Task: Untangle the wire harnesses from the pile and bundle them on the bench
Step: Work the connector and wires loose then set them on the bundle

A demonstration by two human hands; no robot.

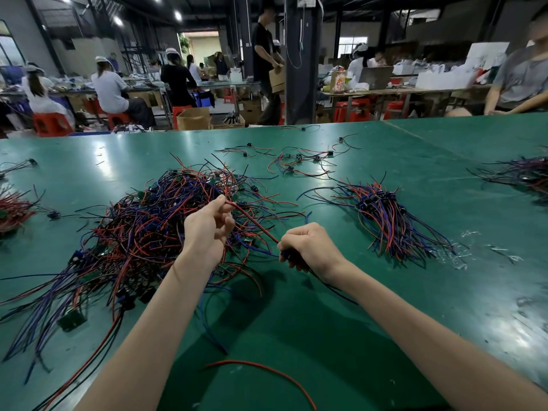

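A big tangled pile of red, blue and black wire harnesses (142,232) covers the left middle of the green bench (370,307). Over the pile's right edge, my left hand (207,229) pinches a red wire (252,222) between thumb and fingers. That wire runs down to the right into my right hand (308,247), which grips a harness with blue and black wires trailing below the fist. A sorted bundle of harnesses (385,215) lies on the bench to the right of my hands.
Loose harnesses (296,161) lie scattered farther back. More wire heaps sit at the left edge (13,209) and the right edge (522,173). A single red wire (267,370) lies near me. Clear plastic scraps (462,253) are on the right. People work at tables behind.
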